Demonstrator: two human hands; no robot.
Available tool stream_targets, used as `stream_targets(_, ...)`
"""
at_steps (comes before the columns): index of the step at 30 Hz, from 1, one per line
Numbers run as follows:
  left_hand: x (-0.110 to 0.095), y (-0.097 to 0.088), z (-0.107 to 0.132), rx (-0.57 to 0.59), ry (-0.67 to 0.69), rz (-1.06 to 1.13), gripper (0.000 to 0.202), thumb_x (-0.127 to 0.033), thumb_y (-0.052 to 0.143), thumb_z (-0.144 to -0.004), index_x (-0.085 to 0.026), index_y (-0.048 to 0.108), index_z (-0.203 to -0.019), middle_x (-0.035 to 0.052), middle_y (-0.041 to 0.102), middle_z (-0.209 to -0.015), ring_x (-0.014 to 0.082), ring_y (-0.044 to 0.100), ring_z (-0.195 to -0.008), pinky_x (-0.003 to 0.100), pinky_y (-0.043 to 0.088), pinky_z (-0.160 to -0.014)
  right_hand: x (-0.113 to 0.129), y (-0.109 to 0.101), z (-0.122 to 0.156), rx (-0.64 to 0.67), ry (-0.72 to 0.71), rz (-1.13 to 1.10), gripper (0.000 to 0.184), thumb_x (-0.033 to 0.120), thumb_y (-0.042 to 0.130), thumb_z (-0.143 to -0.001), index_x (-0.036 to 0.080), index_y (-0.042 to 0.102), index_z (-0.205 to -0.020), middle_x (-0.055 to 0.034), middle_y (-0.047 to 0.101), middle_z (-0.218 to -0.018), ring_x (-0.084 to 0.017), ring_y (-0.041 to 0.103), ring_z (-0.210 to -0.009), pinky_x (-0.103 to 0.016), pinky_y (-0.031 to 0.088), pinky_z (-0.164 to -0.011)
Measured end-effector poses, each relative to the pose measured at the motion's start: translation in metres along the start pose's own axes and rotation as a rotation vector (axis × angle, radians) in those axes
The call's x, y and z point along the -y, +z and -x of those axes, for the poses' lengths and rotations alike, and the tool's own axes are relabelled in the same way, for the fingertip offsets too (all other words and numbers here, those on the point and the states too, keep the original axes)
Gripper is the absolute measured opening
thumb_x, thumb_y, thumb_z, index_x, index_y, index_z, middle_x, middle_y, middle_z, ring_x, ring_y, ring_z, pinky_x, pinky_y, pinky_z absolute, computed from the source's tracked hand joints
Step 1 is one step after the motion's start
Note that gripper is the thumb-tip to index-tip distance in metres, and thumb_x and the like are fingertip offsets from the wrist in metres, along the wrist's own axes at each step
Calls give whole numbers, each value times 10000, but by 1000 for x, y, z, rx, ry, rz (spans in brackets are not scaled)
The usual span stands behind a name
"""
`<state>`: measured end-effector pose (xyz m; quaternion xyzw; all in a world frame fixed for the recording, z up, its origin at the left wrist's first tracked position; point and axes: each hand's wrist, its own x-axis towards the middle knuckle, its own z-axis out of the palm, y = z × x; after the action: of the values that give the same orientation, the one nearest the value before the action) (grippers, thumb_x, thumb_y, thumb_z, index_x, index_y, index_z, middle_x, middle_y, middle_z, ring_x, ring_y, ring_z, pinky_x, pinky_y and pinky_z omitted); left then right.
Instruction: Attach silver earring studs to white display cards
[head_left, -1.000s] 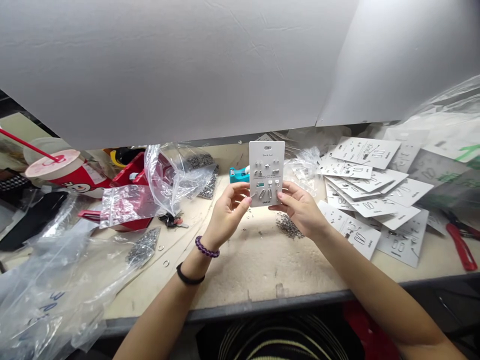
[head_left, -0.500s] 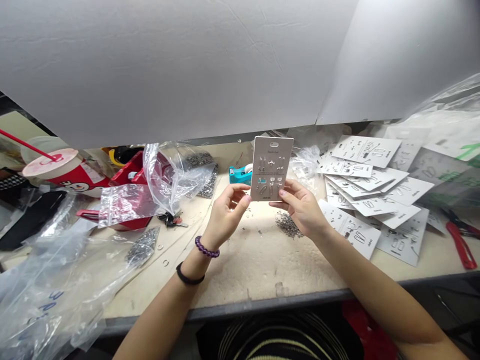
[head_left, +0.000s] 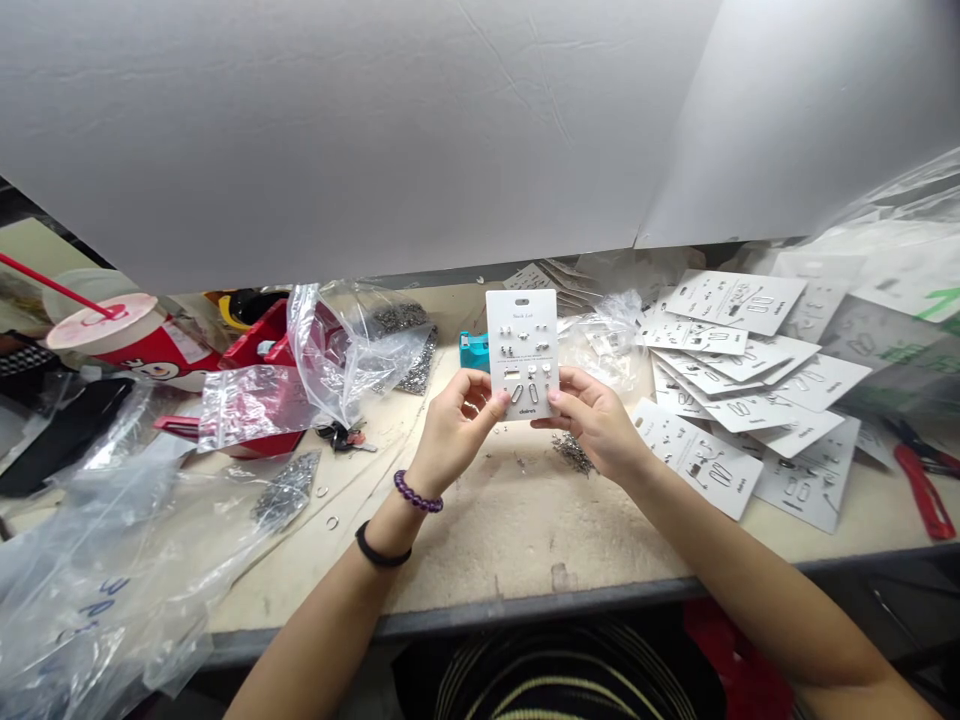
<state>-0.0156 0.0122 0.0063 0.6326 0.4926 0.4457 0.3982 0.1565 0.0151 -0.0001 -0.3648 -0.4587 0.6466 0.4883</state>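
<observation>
A white earring card [head_left: 522, 345] with several small silver pieces fixed to it stands upright above the middle of the bench. My left hand [head_left: 452, 430] pinches its lower left corner, with thumb and fingers closed on the edge. My right hand [head_left: 595, 420] grips the lower right corner the same way. A small heap of loose silver pieces [head_left: 573, 452] lies on the bench just below my right hand. My left wrist carries a purple bead bracelet and a black band.
A spread of similar white cards [head_left: 739, 390] covers the bench at right, with red-handled pliers [head_left: 919, 490] beyond. Left are clear plastic bags [head_left: 337, 360], a red tray [head_left: 259, 350] and a lidded red cup with straw [head_left: 124, 340]. A teal tape dispenser [head_left: 472, 350] sits behind the card.
The card has come back from a rightward tilt to upright and shifted slightly left and lower. Both hands kept their hold on its bottom corners.
</observation>
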Motion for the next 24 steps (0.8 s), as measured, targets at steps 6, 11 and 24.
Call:
stream_targets(6,1,-1,-1,1,-19,45,228,-369,566,-769,-165,512,-855,29,579,-815,128,551,-695,243,457,-614,0,-1,1,12,0,-7,196,283,562,-771,193,581,-944,-37,631,-966,-148,609,-821,-305,546,-676)
stream_targets(11,0,0,-1,6,-20,76,221,-358,567,-774,-163,505,-858,29,575,-821,124,547,-709,241,445,-635,-2,-2,0,57,-35,16,256,243,622,-739,188,552,-979,-44,634,-967,-155,600,-879,-300,544,-701)
stream_targets(24,2,1,-1,17,-18,91,229,-363,561,-780,-163,505,-877,31,578,-844,124,552,-722,254,454,-656,-1,-1,1,75,-22,-3,264,228,641,-717,183,552,-962,-43,620,-979,-156,595,-871,-280,549,-666)
